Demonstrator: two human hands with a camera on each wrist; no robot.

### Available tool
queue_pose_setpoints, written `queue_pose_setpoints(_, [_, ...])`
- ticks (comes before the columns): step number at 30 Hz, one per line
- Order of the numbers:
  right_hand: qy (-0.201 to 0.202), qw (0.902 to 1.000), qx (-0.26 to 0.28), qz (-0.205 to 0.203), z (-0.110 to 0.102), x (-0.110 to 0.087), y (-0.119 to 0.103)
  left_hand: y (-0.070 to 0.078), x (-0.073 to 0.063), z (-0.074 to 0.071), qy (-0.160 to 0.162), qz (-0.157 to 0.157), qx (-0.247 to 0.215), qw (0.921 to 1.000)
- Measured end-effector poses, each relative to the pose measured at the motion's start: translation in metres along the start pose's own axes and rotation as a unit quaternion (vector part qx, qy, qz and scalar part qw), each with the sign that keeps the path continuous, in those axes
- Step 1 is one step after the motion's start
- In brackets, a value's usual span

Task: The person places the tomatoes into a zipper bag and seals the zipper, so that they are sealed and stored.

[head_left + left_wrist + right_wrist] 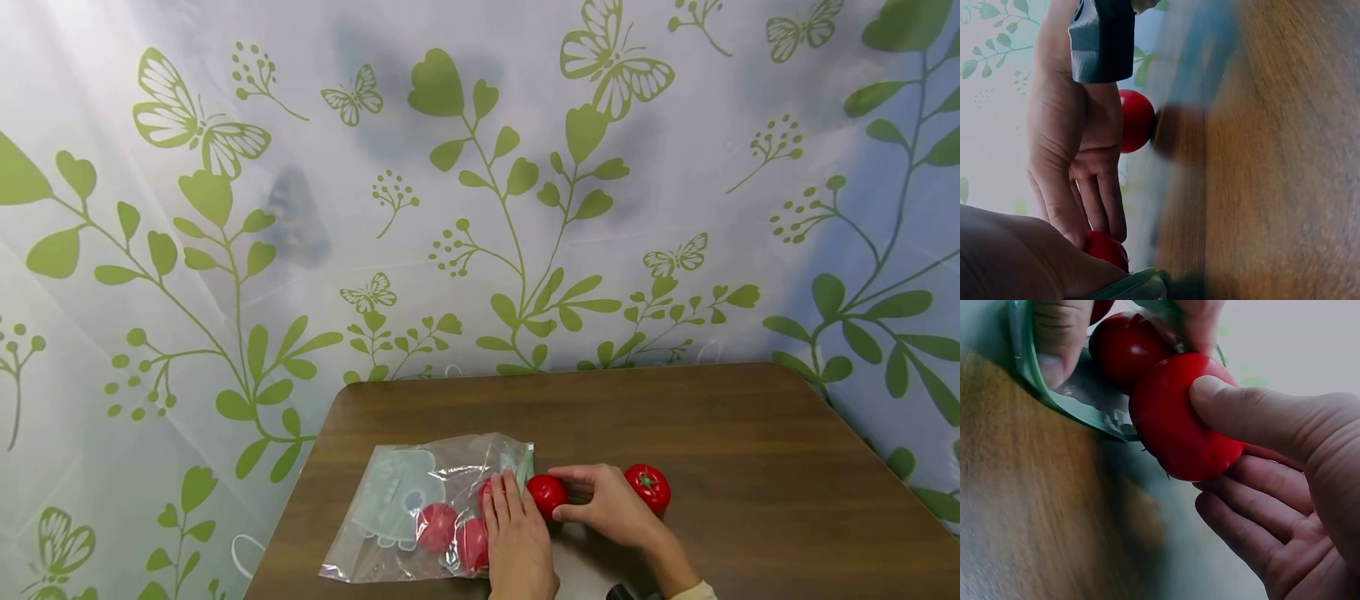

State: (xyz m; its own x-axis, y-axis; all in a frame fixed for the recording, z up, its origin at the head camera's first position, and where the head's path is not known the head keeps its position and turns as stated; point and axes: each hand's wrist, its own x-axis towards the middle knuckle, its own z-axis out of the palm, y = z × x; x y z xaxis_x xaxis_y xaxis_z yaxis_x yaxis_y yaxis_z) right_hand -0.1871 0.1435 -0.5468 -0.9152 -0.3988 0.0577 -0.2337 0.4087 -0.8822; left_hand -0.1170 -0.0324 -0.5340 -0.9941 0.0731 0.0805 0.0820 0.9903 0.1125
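A clear plastic zip bag (405, 562) with a green zip edge and a pale printed figure lies on the table. Inside are red tomatoes (437, 527). My left hand (516, 533) rests on the bag at its mouth, fingers straight; its thumb (1060, 344) is against the green rim in the right wrist view. Between thumb and fingers, my right hand (611, 504) holds another tomato (1185, 419) at the bag's mouth, close against a tomato (1129, 350) in the opening. One more tomato (648, 489), with a green stem, sits on the table beside the right hand.
The brown wooden table (750, 475) has rounded far corners. Behind it hangs a pale curtain (465, 317) with green leaves and butterflies. A dark device (1104, 44) is on the right wrist.
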Motion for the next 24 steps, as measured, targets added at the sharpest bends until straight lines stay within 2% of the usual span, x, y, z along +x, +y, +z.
queue_pose_setpoints(5, [-0.002,1.0000,-0.008,0.001,0.005,0.003,0.000,0.001,0.000,-0.001,-0.006,-0.001,-0.001,1.0000])
queue_pose_setpoints(11, [0.014,0.9992,-0.034,-0.016,0.010,0.008,-0.002,0.001,0.002,-0.003,-0.021,-0.005,-0.012,0.9997])
queue_pose_setpoints(19, [0.024,0.9949,-0.086,-0.046,0.022,0.015,-0.004,0.002,0.000,-0.001,0.006,0.001,-0.006,1.0000])
queue_pose_setpoints(24, [0.027,0.9937,-0.101,-0.040,0.030,0.018,-0.008,0.001,0.001,-0.001,-0.001,-0.003,-0.013,0.9999])
